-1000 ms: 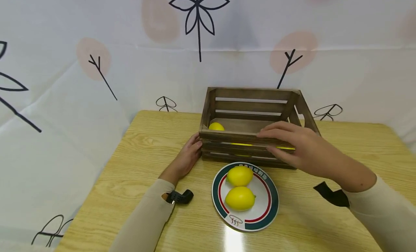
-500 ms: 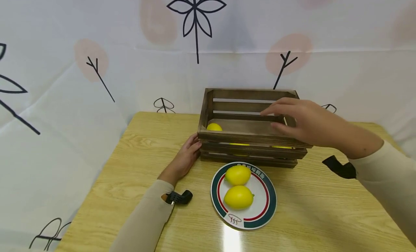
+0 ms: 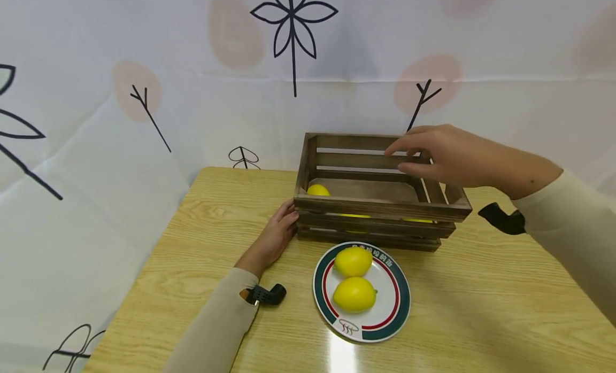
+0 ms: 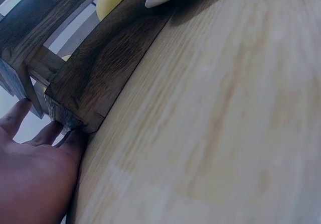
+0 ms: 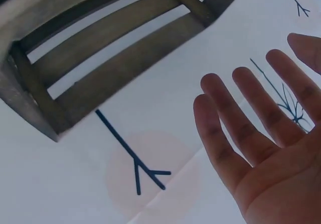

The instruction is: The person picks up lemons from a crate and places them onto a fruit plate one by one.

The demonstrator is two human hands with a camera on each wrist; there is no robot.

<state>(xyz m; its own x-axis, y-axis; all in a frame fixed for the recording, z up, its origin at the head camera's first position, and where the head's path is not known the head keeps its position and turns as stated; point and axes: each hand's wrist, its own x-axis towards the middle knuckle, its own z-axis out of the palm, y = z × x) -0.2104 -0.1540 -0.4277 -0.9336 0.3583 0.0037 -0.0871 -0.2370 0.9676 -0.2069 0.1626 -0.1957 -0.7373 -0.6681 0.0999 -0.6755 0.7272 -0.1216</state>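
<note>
A brown slatted wooden crate (image 3: 385, 208) stands at the back of the table. My left hand (image 3: 275, 236) touches its left end, and in the left wrist view the fingers of that hand (image 4: 37, 179) lie against the crate's corner. Raised above the crate's right end, my right hand (image 3: 449, 155) holds nothing; the right wrist view has this hand (image 5: 266, 148) with its fingers spread. One lemon (image 3: 318, 190) shows inside the crate at the left, and more yellow shows through the front slats. Two lemons (image 3: 354, 294) lie on a green-rimmed plate (image 3: 403, 301) before the crate.
The wooden table (image 3: 192, 277) carries the crate and plate. Behind them hangs a white cloth (image 3: 192, 106) printed with black plant drawings and pink blots. A black strap piece (image 3: 502, 219) sticks out from the right sleeve, another (image 3: 269, 294) from the left.
My right hand has risen from the crate's front rim to above its right end. The left hand stays at the crate's left side. Crate, plate and lemons have not moved.
</note>
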